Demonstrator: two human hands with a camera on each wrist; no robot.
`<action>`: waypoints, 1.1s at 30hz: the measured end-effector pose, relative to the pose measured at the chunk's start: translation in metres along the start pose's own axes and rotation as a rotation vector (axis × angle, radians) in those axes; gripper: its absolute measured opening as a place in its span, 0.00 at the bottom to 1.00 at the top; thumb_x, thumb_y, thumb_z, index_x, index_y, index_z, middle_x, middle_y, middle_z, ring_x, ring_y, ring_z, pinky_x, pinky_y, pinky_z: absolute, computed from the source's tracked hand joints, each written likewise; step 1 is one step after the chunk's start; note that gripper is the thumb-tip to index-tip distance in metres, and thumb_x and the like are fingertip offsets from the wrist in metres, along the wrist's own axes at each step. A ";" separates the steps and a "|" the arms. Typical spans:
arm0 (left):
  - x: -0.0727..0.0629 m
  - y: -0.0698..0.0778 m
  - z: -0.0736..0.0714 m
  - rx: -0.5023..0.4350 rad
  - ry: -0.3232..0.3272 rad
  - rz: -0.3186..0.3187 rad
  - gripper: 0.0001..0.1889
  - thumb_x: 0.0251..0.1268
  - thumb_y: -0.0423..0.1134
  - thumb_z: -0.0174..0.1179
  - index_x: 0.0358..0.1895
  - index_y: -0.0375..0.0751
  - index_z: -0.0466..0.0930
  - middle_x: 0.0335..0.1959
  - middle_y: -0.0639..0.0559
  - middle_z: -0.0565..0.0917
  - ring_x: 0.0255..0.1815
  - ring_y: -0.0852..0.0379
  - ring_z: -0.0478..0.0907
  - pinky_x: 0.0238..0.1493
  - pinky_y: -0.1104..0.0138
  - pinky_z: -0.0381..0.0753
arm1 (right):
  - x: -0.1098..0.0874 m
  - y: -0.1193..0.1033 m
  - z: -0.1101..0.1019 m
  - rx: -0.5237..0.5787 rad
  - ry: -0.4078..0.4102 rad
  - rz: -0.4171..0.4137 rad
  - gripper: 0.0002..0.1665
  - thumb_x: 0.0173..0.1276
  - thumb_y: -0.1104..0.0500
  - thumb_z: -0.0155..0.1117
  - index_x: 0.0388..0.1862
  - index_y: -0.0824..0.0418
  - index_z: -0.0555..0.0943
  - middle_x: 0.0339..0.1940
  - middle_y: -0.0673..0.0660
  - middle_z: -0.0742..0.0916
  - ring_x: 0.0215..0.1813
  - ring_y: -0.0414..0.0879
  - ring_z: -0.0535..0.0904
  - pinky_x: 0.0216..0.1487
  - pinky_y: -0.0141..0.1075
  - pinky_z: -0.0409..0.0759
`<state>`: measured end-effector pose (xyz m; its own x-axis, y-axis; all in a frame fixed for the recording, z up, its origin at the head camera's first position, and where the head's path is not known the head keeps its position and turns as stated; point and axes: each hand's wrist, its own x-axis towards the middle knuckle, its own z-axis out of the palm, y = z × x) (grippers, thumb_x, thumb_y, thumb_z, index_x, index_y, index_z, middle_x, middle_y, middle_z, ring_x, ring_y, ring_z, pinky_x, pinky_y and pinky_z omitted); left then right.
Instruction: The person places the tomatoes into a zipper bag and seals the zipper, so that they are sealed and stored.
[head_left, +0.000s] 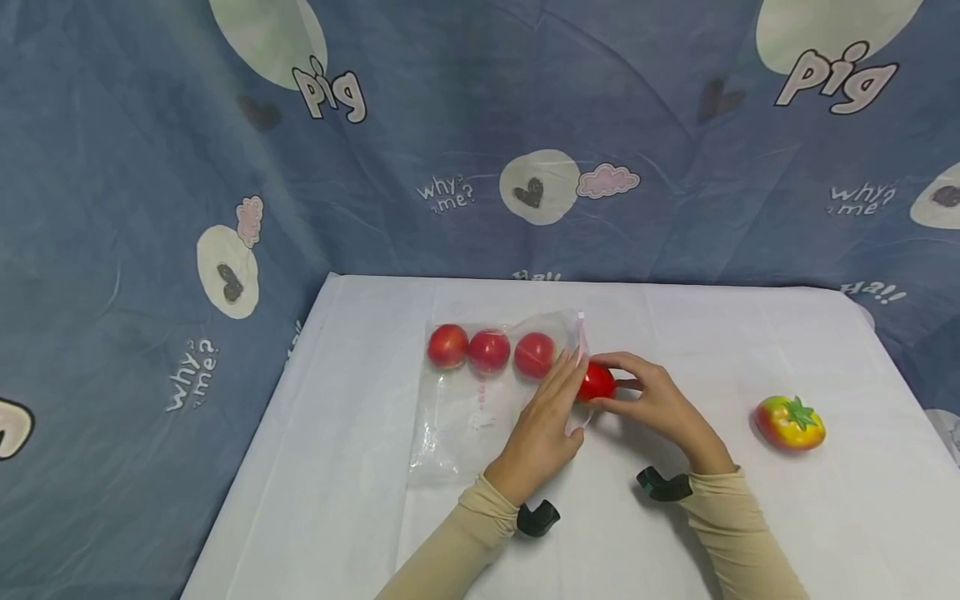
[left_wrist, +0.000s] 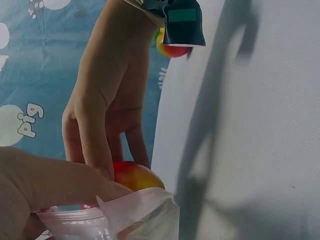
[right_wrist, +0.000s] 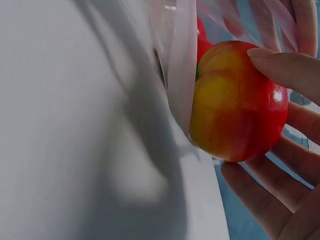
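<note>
A clear zip bag (head_left: 450, 425) lies on the white table with three red round fruits inside, one of them the left fruit (head_left: 447, 347). My left hand (head_left: 542, 433) holds the bag's pink-edged mouth, its fingers stretched over the top side. At that mouth, my right hand (head_left: 660, 400) grips a round, glossy red-and-yellow fruit (right_wrist: 240, 100) between thumb and fingers. In the right wrist view, the bag's lip (right_wrist: 181, 65) touches the fruit's side. The left wrist view shows the same fruit (left_wrist: 137, 176) partly behind the bag's edge.
A yellow, red and green fruit with a green leafy top (head_left: 790, 422) lies apart on the right of the white table (head_left: 315, 467). Blue printed cloth (head_left: 420, 108) hangs behind and at the left. Black wrist mounts (head_left: 538, 518) sit at both cuffs.
</note>
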<state>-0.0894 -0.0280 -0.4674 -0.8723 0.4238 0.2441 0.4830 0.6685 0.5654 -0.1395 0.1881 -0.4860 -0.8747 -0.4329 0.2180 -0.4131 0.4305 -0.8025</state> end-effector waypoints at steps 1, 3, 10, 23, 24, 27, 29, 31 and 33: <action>0.000 0.000 0.000 -0.001 0.000 0.000 0.53 0.54 0.25 0.73 0.83 0.41 0.54 0.85 0.48 0.58 0.87 0.51 0.51 0.81 0.60 0.63 | 0.000 -0.001 0.001 0.002 -0.006 0.002 0.36 0.56 0.65 0.81 0.65 0.61 0.81 0.63 0.60 0.86 0.62 0.56 0.83 0.57 0.49 0.88; 0.000 0.000 0.000 -0.001 0.000 0.001 0.52 0.55 0.25 0.73 0.83 0.41 0.54 0.85 0.48 0.58 0.87 0.51 0.51 0.81 0.60 0.64 | 0.001 -0.001 0.003 0.003 -0.019 0.007 0.37 0.56 0.65 0.81 0.66 0.61 0.80 0.63 0.60 0.86 0.63 0.56 0.83 0.57 0.49 0.88; -0.001 0.000 0.001 0.004 0.003 0.008 0.52 0.56 0.26 0.72 0.83 0.41 0.53 0.85 0.50 0.56 0.87 0.51 0.50 0.81 0.59 0.63 | 0.006 -0.003 0.012 0.003 -0.066 -0.008 0.36 0.57 0.65 0.81 0.65 0.63 0.80 0.61 0.60 0.87 0.59 0.53 0.84 0.58 0.50 0.87; -0.002 -0.002 0.004 0.003 0.037 0.034 0.50 0.57 0.24 0.71 0.83 0.40 0.54 0.85 0.49 0.57 0.87 0.50 0.51 0.80 0.60 0.65 | 0.013 -0.006 0.023 0.016 -0.104 -0.040 0.32 0.60 0.62 0.79 0.63 0.64 0.80 0.60 0.62 0.87 0.57 0.52 0.86 0.59 0.50 0.87; -0.002 -0.002 0.004 0.002 0.036 0.033 0.50 0.57 0.24 0.71 0.83 0.41 0.54 0.85 0.49 0.57 0.87 0.51 0.51 0.80 0.60 0.65 | 0.012 -0.005 0.022 0.037 -0.101 -0.025 0.32 0.60 0.62 0.79 0.64 0.63 0.80 0.61 0.61 0.86 0.58 0.51 0.85 0.60 0.49 0.87; -0.002 -0.002 0.003 0.000 0.029 0.027 0.52 0.56 0.24 0.71 0.83 0.41 0.53 0.85 0.49 0.58 0.87 0.51 0.51 0.80 0.59 0.66 | 0.011 0.000 0.017 0.121 -0.080 0.035 0.33 0.60 0.62 0.79 0.65 0.63 0.80 0.62 0.61 0.86 0.61 0.48 0.84 0.61 0.45 0.86; -0.001 -0.002 0.003 -0.002 0.019 0.022 0.52 0.55 0.23 0.71 0.83 0.42 0.53 0.85 0.49 0.58 0.87 0.51 0.50 0.80 0.59 0.67 | 0.009 0.003 0.014 0.193 -0.074 0.078 0.32 0.61 0.64 0.78 0.64 0.65 0.81 0.62 0.62 0.86 0.62 0.51 0.85 0.61 0.43 0.86; -0.001 -0.002 0.002 -0.002 0.011 0.016 0.52 0.55 0.23 0.71 0.83 0.42 0.53 0.85 0.49 0.58 0.87 0.52 0.50 0.80 0.59 0.67 | 0.008 0.005 0.012 0.244 -0.078 0.102 0.31 0.61 0.65 0.78 0.63 0.66 0.81 0.62 0.64 0.86 0.61 0.55 0.86 0.61 0.41 0.86; -0.001 -0.002 0.002 0.001 0.008 0.015 0.52 0.55 0.23 0.71 0.83 0.41 0.54 0.85 0.49 0.58 0.87 0.52 0.50 0.80 0.59 0.66 | 0.008 0.006 0.012 0.288 -0.087 0.110 0.30 0.61 0.66 0.77 0.63 0.68 0.81 0.62 0.66 0.86 0.60 0.58 0.86 0.60 0.39 0.86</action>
<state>-0.0888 -0.0281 -0.4704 -0.8653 0.4292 0.2591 0.4965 0.6622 0.5612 -0.1462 0.1780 -0.4959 -0.8797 -0.4682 0.0830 -0.2178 0.2416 -0.9456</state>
